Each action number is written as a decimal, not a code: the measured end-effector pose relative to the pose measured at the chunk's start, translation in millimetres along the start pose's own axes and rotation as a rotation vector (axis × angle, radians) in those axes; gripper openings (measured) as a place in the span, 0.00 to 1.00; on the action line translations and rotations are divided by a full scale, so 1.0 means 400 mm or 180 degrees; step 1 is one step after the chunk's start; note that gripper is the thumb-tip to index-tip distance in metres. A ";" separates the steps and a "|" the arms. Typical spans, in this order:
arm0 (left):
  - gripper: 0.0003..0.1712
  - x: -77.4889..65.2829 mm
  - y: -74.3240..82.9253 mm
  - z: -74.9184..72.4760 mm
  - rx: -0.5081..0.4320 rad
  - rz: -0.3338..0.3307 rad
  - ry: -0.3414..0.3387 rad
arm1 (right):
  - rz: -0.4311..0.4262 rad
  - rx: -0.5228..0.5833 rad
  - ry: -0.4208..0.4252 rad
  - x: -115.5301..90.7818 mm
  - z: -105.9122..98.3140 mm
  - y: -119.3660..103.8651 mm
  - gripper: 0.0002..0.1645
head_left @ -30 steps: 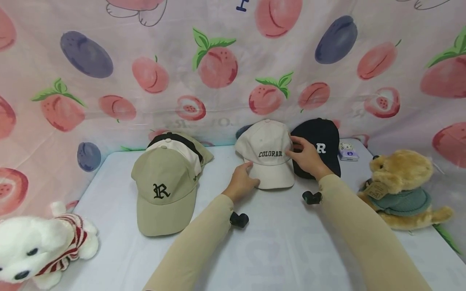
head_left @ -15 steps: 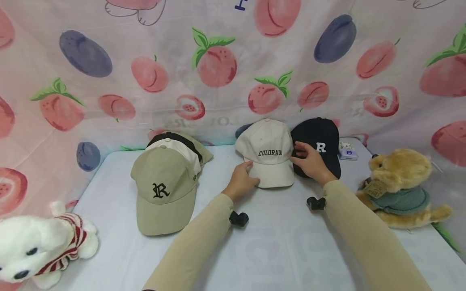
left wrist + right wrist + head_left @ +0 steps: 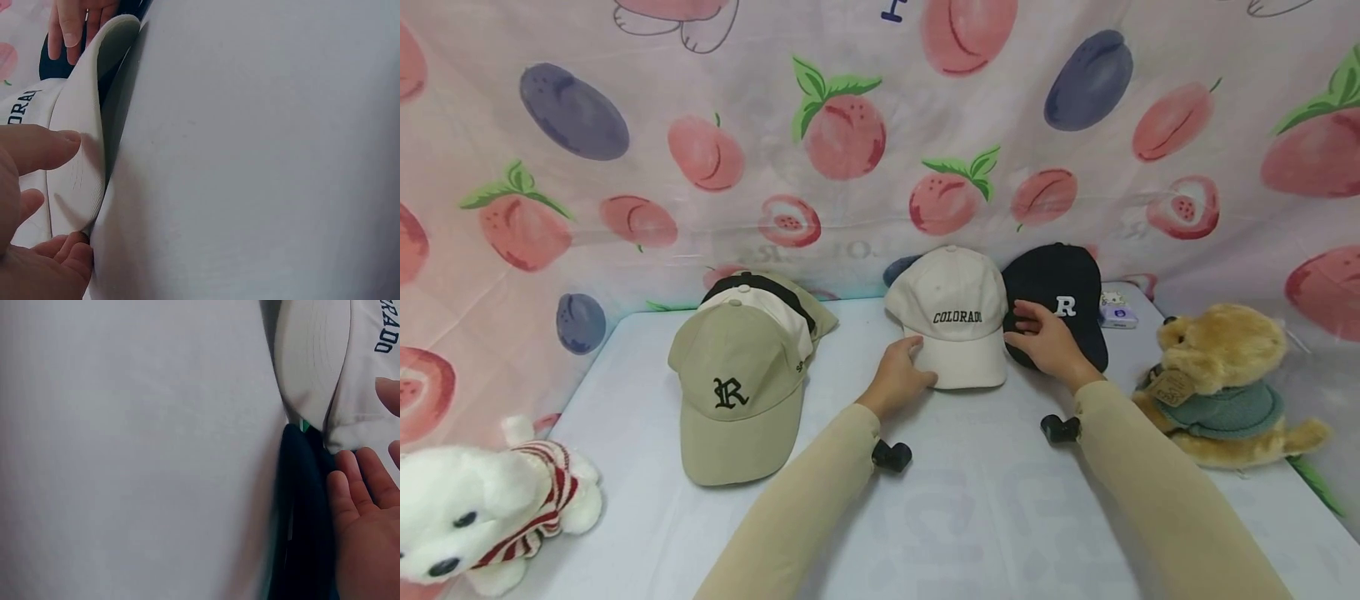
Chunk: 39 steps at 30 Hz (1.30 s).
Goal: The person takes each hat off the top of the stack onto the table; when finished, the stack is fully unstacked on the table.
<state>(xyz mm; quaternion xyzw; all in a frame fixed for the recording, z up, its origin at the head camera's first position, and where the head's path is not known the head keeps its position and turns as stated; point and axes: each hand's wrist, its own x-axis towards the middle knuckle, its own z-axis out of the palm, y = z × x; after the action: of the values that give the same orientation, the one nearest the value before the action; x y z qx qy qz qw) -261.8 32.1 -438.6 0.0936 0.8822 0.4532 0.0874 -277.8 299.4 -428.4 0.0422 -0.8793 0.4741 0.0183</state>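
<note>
Flanking the pale cream fabric baseball cap [image 3: 962, 292]: left hand [image 3: 897, 375] the nearer, right hand [image 3: 1051, 343] on the opposite side.
Cap sits on white cloth-covered table [image 3: 985, 467], black COLORADO lettering facing the person; long axis, crown to curved brim [image 3: 968, 364], runs almost straight toward the body. From left hand, cap lies to the right: fingers curled at brim's left edge, thumb over the top, a loose pinch by my reading; pressure not readable. Right hand holds nothing; fingers parted, slightly bent, palm turned toward cap's right side. Whether those fingertips touch it, cannot tell. Behind them, black fabric baseball cap with white R [image 3: 1060, 283], just beside the cream one.
</note>
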 end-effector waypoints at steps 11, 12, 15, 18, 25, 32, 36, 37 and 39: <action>0.41 -0.036 -0.001 -0.036 -0.0005 0.0063 -0.0058 | -0.0016 -0.0105 -0.0069 -0.023 -0.010 -0.028 0.40; 0.41 -0.043 0.000 -0.045 -0.0011 0.0062 -0.0062 | -0.0014 -0.0133 -0.0077 -0.027 -0.013 -0.032 0.40; 0.42 -0.067 0.008 -0.074 -0.0033 0.0067 -0.0057 | -0.0033 -0.0183 -0.0115 -0.043 -0.021 -0.049 0.40; 0.42 -0.095 0.015 -0.107 -0.0022 0.0091 -0.0029 | -0.0089 -0.0220 -0.0142 -0.058 -0.023 -0.067 0.39; 0.43 -0.162 0.015 -0.172 0.0030 0.0175 0.0057 | -0.0265 -0.0223 -0.0163 -0.094 -0.013 -0.105 0.38; 0.42 -0.228 0.008 -0.227 0.0034 0.0430 0.0232 | -0.0483 -0.0123 -0.0291 -0.125 0.003 -0.147 0.38; 0.42 -0.263 0.006 -0.257 -0.0039 0.0603 0.0309 | -0.0578 -0.0080 -0.0335 -0.139 0.021 -0.170 0.38; 0.42 -0.271 0.004 -0.264 -0.0048 0.0635 0.0320 | -0.0593 -0.0077 -0.0339 -0.143 0.026 -0.175 0.38; 0.42 -0.286 0.000 -0.277 -0.0040 0.0663 0.0345 | -0.0634 -0.0078 -0.0358 -0.150 0.037 -0.185 0.37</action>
<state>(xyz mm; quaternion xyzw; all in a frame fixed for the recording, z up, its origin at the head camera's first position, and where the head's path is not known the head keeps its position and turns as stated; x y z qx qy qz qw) -177.4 -82.6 -366.9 0.1595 0.8683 0.4697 -0.0073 -211.1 249.9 -379.3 0.1557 -0.8761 0.4561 0.0164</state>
